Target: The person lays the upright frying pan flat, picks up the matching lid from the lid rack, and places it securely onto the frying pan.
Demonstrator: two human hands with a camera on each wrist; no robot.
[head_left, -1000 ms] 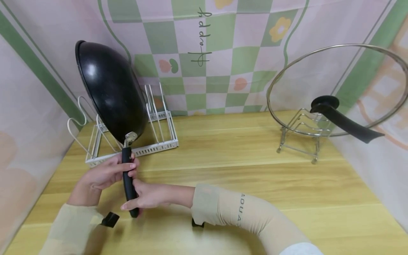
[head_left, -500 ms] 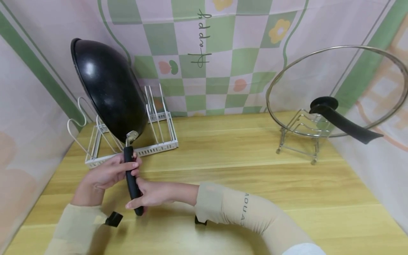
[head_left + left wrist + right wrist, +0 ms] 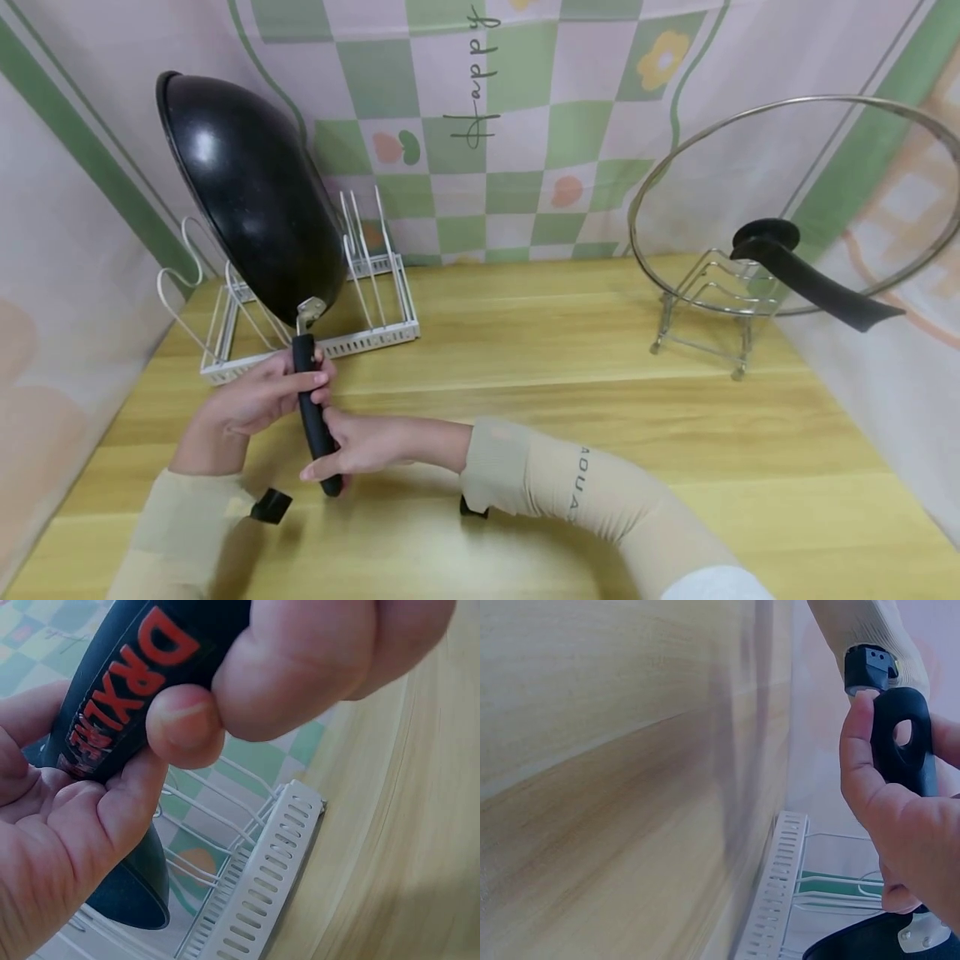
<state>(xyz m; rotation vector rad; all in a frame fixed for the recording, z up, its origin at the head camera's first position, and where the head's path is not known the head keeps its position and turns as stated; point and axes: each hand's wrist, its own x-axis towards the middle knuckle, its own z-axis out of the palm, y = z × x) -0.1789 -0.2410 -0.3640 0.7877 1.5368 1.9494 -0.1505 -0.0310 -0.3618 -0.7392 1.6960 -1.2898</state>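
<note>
A black wok (image 3: 251, 192) is tipped up on its side over the white wire rack (image 3: 375, 340), its dark rounded underside facing right. Its black handle (image 3: 315, 425) points down toward the table's front. My left hand (image 3: 258, 396) grips the handle's upper part, near the metal bracket. Lower down, my right hand (image 3: 367, 446) holds the handle close to its end. Red raised lettering shows on the handle (image 3: 127, 686) in the left wrist view. The hanging hole at the handle's end (image 3: 901, 761) appears in the right wrist view. The wok's inside is hidden.
At the right, a large glass lid (image 3: 795, 208) with a black knob and handle stands in a small chrome rack (image 3: 705, 312). A checkered cloth (image 3: 517, 125) hangs behind the wooden table (image 3: 540, 367). White wire dividers rise from the white rack.
The wok's upper rim has tilted slightly to the left, and the handle's lower end has swung a little right with both hands on it. The view has shifted slightly.
</note>
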